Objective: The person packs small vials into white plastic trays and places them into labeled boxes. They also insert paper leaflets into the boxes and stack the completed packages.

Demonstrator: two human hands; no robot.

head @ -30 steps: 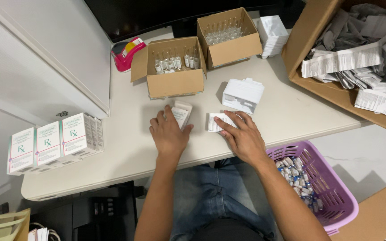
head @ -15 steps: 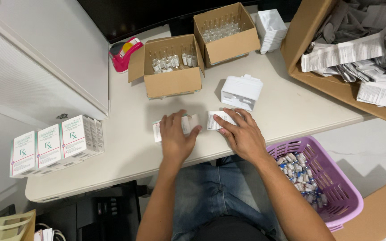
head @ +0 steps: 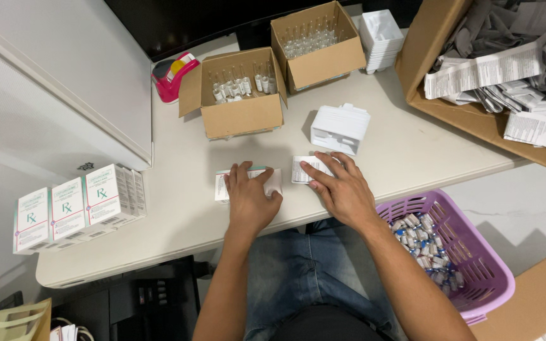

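My left hand (head: 249,197) presses flat on a small white flattened carton (head: 273,180) lying on the white table (head: 172,215) near its front edge. To its right, my right hand (head: 342,189) rests with fingers spread on a folded paper leaflet (head: 304,168). A white plastic insert tray (head: 339,128) stands just beyond the leaflet. Neither hand grips anything; both lie palm down.
Two open cardboard boxes of glass vials (head: 238,91) (head: 316,44) sit at the back, with stacked white trays (head: 380,35) and a pink tape dispenser (head: 173,74). Three finished white cartons (head: 71,205) stand left. A purple basket of vials (head: 450,252) is right, a box of leaflets (head: 507,69) beyond.
My left hand laid the carton down flat and shifted slightly toward me. My right hand stayed on the leaflet.
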